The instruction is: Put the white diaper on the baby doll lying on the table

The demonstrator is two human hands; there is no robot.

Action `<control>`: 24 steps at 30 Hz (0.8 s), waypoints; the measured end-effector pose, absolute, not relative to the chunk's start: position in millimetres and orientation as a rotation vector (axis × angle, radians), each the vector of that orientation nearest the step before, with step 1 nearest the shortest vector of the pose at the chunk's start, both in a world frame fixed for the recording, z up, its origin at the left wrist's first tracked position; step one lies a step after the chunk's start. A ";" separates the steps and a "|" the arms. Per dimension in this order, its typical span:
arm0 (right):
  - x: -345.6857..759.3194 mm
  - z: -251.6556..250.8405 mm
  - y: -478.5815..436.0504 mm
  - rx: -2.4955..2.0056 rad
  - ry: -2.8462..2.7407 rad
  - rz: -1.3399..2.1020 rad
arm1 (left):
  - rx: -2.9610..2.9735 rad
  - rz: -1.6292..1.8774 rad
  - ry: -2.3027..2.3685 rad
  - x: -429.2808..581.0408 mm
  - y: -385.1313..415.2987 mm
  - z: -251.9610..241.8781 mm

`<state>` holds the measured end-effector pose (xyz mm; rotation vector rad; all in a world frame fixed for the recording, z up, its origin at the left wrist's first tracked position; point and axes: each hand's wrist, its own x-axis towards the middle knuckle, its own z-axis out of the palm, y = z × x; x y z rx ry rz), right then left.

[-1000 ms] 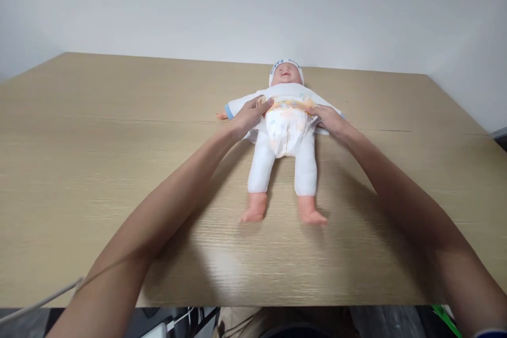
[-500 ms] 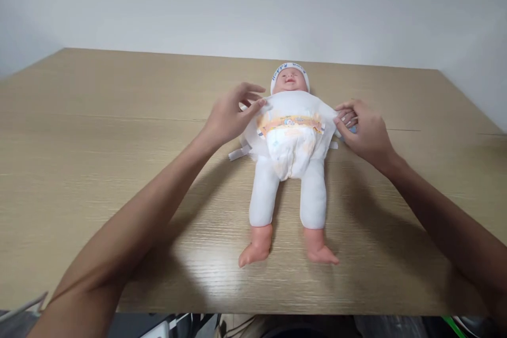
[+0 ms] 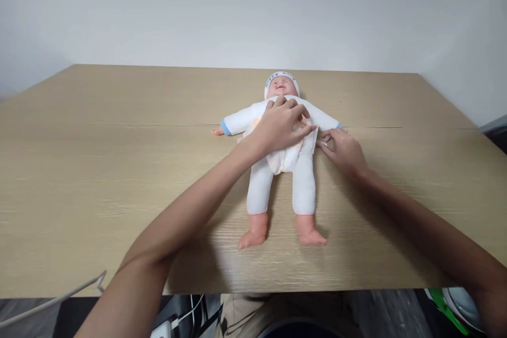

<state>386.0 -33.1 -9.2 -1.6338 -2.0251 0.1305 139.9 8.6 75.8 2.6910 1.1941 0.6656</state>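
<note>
"What's nearest?"

"The person's lap in tan trousers (image 3: 245, 317), below the front edge of the table (image 3: 119, 195). A pale cable (image 3: 47, 303) runs up at the left, and a green strip (image 3: 443, 306) shows beneath the table on the right."

"And the doll (image 3: 304, 185)?"

"On its back near the middle of the table, bare feet (image 3: 253, 232) toward us and a little apart, then the white legs (image 3: 259, 190)."

"What's round its hips?"

"A white diaper (image 3: 282, 161) with some orange print, its front partly covered."

"By which hand?"

"The left hand (image 3: 279, 127). It reaches across the front, fingers bent, thumb stretched toward the diaper's edge on the other side. I can't tell whether it grips the diaper or only rests there."

"The right hand (image 3: 346, 152)?"

"Low, just beside the doll's hip. Its fingers are narrow, with thumb and forefinger closed on a small white tab (image 3: 322, 142) at the diaper's side."

"Farther off?"

"The doll's arms (image 3: 240, 119), spread wide in white sleeves with a blue cuff (image 3: 225, 127) at each wrist. Then its head, in a white cap (image 3: 281, 75) with blue letters, and behind the table a pale wall (image 3: 253, 10)."
</note>
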 end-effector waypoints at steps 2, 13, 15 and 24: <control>385.1 -8.2 -28.7 -1.697 -2.009 0.173 | 2.699 0.606 1.284 149.2 11.9 73.7; 404.3 13.1 -22.7 -1.668 -1.867 0.878 | 2.684 0.539 1.397 154.2 10.3 64.3; 406.2 24.2 -23.7 -1.582 -1.832 0.972 | 2.678 0.540 1.396 154.2 10.2 64.3; 362.5 50.0 3.5 -1.411 -1.803 1.054 | 2.690 0.552 1.417 155.6 11.1 61.6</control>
